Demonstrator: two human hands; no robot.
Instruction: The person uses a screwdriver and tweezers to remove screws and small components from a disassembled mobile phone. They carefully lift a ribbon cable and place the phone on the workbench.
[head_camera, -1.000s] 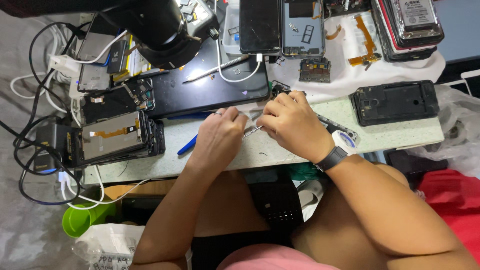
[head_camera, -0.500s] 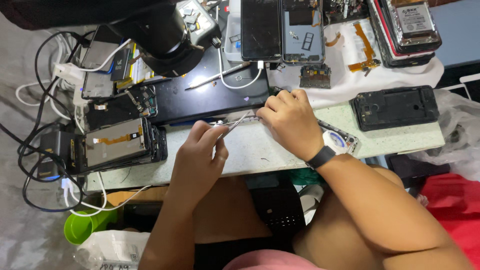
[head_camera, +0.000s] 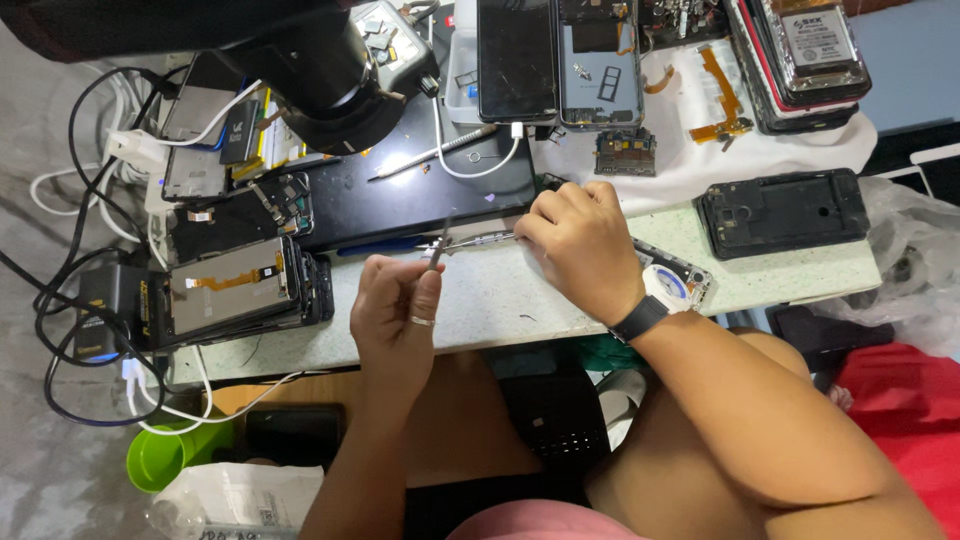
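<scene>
Closest to me, low in the frame, the person's knees fill the bottom, with a green cup (head_camera: 160, 455) and a white plastic bag (head_camera: 240, 497) at lower left on the floor. Just above, at centre, the left hand (head_camera: 398, 315) is closed in a pinch grip on slim dark tweezers (head_camera: 437, 252), tips pointing up and slightly right. To its right, the right hand (head_camera: 580, 245), a dark watch (head_camera: 638, 318) on the wrist, is curled shut around a thin silver screwdriver (head_camera: 480, 240). That tool lies nearly level, its long axis running left to right, its tip ending just beside the tweezer tips over the pale counter (head_camera: 480, 300). So the two tools meet between the hands, the left hand being the nearer to that meeting point. At middle left sits a stack of opened phones (head_camera: 235, 285); at right a black phone frame (head_camera: 780, 212). Farther up, a dark tablet (head_camera: 420, 190), more stripped phones (head_camera: 560, 60) on a white cloth (head_camera: 690, 160), and a black microscope head (head_camera: 335, 85) at upper left
</scene>
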